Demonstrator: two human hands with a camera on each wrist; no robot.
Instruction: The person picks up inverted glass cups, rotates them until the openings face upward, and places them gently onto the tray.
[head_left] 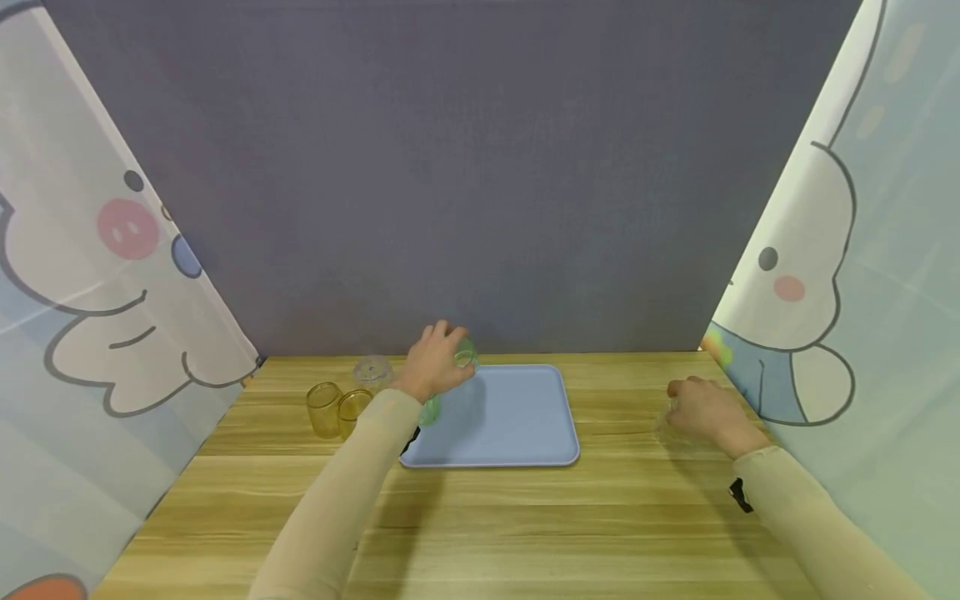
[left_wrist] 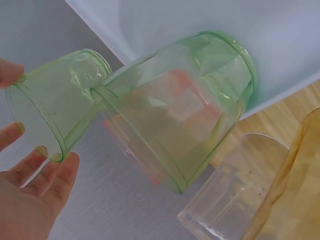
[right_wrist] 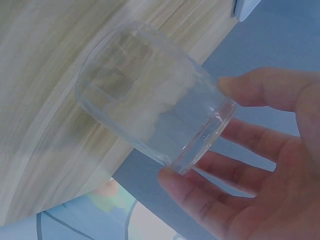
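My left hand (head_left: 435, 364) pinches a green see-through cup (left_wrist: 55, 107) by its rim, thumb and fingertips spread round the edge. It is over the back left part of the blue tray (head_left: 525, 417). A second green cup (left_wrist: 175, 110) stands on the tray's left side, partly covered by my left arm in the head view. Far to the right, my right hand (head_left: 707, 412) grips a clear cup (right_wrist: 150, 95), thumb on one side and fingers on the other at the end nearest the palm. The cup's other end is toward the wooden tabletop.
Left of the tray stand two amber cups (head_left: 324, 410) and a clear cup (head_left: 372, 371), close together. A grey panel (head_left: 480, 183) rises behind the wooden table (head_left: 495, 525). Printed cartoon curtains (head_left: 795, 292) hang on both sides.
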